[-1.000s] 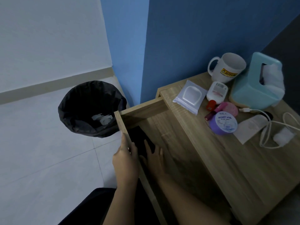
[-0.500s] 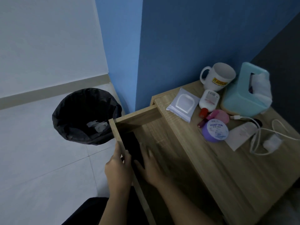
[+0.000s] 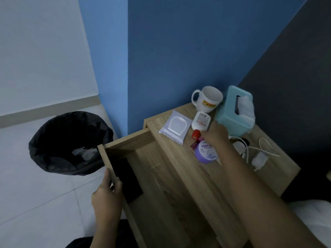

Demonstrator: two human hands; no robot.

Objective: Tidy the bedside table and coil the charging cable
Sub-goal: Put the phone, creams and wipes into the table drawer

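On the wooden bedside table (image 3: 279,169) a white charging cable (image 3: 264,144) lies loose by its white plug (image 3: 258,158) at the right. My left hand (image 3: 107,194) grips the front panel of the open drawer (image 3: 125,145), thumb outside and fingers inside. My right hand (image 3: 215,134) reaches across the tabletop and hovers over the purple jar (image 3: 206,155) and a small pink item beneath it. Its fingers point down and away, so I cannot see whether they hold anything. A flat black object (image 3: 127,178) lies inside the drawer.
At the back of the table stand a white mug (image 3: 207,99) and a teal tissue box (image 3: 232,115). A wipes pack (image 3: 174,127), a white bottle with a red cap (image 3: 200,120) and a dark red tube (image 3: 194,144) lie nearby. A black-lined bin (image 3: 69,142) stands on the floor at the left.
My right hand has left the drawer and reached up over the items on the tabletop. My left hand stays on the drawer front.
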